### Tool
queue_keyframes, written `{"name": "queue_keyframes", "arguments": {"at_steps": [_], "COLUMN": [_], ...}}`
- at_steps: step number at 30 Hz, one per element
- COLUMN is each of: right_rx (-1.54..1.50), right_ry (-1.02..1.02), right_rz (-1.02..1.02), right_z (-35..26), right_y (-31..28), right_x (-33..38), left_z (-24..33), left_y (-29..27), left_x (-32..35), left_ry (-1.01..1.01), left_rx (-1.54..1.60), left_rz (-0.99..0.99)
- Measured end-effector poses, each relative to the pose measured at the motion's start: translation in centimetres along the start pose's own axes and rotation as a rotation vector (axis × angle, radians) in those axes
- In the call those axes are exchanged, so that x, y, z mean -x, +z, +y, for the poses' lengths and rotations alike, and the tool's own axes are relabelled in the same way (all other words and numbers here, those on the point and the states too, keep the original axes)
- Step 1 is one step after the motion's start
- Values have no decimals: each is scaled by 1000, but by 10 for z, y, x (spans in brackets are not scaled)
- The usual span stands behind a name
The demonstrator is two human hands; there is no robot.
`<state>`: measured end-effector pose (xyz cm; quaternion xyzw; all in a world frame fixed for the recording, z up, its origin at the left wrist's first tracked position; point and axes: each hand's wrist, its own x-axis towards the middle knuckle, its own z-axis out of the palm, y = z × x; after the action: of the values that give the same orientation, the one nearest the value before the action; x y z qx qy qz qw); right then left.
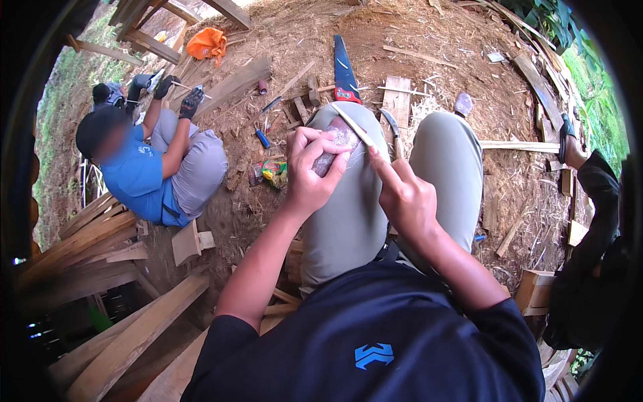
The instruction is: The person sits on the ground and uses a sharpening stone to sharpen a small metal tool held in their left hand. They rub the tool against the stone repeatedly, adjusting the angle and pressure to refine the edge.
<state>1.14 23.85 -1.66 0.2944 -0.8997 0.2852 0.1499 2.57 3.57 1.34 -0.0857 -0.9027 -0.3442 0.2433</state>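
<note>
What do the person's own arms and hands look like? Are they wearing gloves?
No gloves! The left hand and right hand are bare. Both forearms are bare too, with no watch or bracelet showing. The shirt's short sleeves look very dark, almost black, and plain.

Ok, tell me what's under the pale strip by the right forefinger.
Under the pale strip lies a mottled pinkish pad, with the left trouser leg below. The strip and left hand cover part of the pad; what is directly beneath the pad is hidden.
</note>
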Motion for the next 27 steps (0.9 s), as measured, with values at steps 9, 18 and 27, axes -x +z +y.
{"name": "queue_keyframes", "arguments": {"at_steps": [9,18,27], "right_rx": [16,-3,-146], "right_ry": [-45,-48,47], "right_rz": [11,26,-4], "right_z": [1,5,-9], "right_y": [0,-3,-11], "right_x": [0,5,7], "left_z": [-4,-1,-4], "left_y": [0,-1,-3], "left_x": [1,-1,4], "left_ry": [-7,10,-28], "left_rx": [0,-25,53], "left_rz": [12,-13,6]}}
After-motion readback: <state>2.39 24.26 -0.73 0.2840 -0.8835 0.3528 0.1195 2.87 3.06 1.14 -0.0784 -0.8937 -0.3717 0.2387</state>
